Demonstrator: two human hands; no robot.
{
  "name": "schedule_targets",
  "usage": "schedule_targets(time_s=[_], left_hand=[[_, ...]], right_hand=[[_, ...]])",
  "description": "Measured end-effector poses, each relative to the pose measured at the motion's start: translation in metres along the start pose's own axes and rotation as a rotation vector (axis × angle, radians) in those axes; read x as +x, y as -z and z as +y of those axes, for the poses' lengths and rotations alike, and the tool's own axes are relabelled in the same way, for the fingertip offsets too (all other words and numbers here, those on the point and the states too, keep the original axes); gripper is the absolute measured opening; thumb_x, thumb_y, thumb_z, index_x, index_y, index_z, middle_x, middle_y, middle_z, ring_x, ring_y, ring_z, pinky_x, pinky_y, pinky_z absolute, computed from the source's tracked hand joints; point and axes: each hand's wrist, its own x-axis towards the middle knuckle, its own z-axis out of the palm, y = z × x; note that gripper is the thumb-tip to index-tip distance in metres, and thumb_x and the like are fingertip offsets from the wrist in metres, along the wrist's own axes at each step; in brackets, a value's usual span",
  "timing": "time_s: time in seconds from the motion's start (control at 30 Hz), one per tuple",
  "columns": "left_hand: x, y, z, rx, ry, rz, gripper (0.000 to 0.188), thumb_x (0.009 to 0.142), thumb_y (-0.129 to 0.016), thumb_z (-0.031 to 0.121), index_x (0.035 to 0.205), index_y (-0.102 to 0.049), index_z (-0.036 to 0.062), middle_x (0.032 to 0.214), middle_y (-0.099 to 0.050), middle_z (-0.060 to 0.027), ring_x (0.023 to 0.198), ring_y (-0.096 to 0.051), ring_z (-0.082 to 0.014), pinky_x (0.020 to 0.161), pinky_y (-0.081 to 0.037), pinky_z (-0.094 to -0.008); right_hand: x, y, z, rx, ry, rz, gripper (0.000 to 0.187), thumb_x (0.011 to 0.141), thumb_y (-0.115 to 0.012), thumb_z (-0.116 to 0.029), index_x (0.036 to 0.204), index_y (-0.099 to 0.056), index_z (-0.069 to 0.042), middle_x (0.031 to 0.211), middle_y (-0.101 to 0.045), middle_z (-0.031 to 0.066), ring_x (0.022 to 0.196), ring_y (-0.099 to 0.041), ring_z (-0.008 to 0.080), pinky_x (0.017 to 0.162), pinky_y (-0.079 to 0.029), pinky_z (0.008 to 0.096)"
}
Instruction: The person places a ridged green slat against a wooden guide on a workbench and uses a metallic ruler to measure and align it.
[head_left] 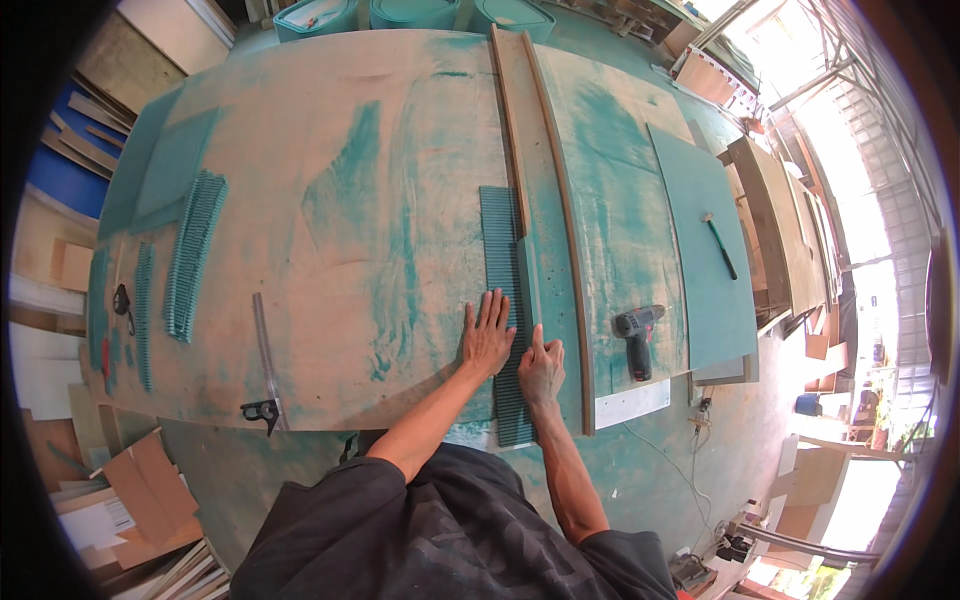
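A long teal ribbed panel (502, 235) lies lengthwise on the big worktable (290, 150), against a wooden rail. My left hand (489, 333) rests flat on it, fingers spread and pointing away from me. Just to the right, my right hand (542, 372) is at a narrow teal strip (530, 270) that runs beside the ribbed panel. Its index finger stretches forward along the strip while the other fingers are curled in. Whatever those curled fingers hold, if anything, is hidden. A second long wooden rail (570, 240) runs parallel on the right.
Right of the rails lie a cordless drill (638, 340) and a hammer (720, 246) on a flat teal sheet (690, 290). To the left are stacked ribbed strips (195, 255) and a combination square (263, 405). Teal tubs (415, 14) stand beyond the far edge.
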Motion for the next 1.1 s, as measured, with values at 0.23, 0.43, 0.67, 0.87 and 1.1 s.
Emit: schedule_targets(time_s=[0.23,0.43,0.67,0.87,1.1], left_hand=[[0.005,0.003,0.005,0.130,0.020,-0.001,0.069,0.109,-0.039,0.041,0.166,-0.024,0.0053,0.175,-0.015,-0.0130,0.162,-0.013,-0.0294,0.128,-0.009,-0.0598],[0.010,0.001,0.001,0.137,0.036,0.018,0.068,0.109,-0.039,0.041,0.166,-0.026,0.0059,0.174,-0.018,-0.0123,0.161,-0.015,-0.0290,0.127,-0.011,-0.0610],[0.017,0.005,0.000,0.139,0.037,-0.010,0.068,0.110,-0.037,0.041,0.166,-0.023,0.0056,0.175,-0.015,-0.0113,0.162,-0.013,-0.0281,0.126,-0.011,-0.0623],[0.026,0.003,-0.005,0.194,0.034,0.020,0.069,0.109,-0.039,0.042,0.166,-0.023,0.0065,0.175,-0.016,-0.0113,0.161,-0.014,-0.0284,0.127,-0.013,-0.0629],[0.036,0.007,-0.008,0.210,0.038,0.001,0.067,0.111,-0.034,0.041,0.167,-0.022,0.0068,0.175,-0.014,-0.0099,0.161,-0.013,-0.0279,0.126,-0.011,-0.0630]], right_hand=[[0.008,0.009,0.003,-0.045,0.051,-0.062,0.059,0.090,-0.066,-0.006,0.147,-0.052,-0.006,0.103,-0.055,0.0154,0.091,-0.064,0.0315,0.067,-0.055,0.0444],[0.020,0.017,-0.007,-0.033,-0.004,-0.183,0.061,0.091,-0.063,-0.006,0.150,-0.046,-0.005,0.104,-0.055,0.0173,0.098,-0.065,0.0363,0.070,-0.058,0.0476],[0.028,0.011,-0.006,-0.051,0.023,-0.148,0.063,0.091,-0.063,-0.004,0.151,-0.046,-0.006,0.103,-0.056,0.0182,0.095,-0.065,0.0368,0.071,-0.058,0.0475],[0.041,0.012,-0.010,-0.080,0.012,-0.177,0.062,0.091,-0.065,-0.005,0.151,-0.047,-0.005,0.101,-0.057,0.0195,0.089,-0.066,0.0361,0.069,-0.056,0.0457],[0.055,0.011,-0.012,-0.069,-0.018,-0.211,0.061,0.092,-0.063,-0.006,0.151,-0.046,-0.006,0.102,-0.059,0.0199,0.093,-0.067,0.0379,0.073,-0.058,0.0469]])
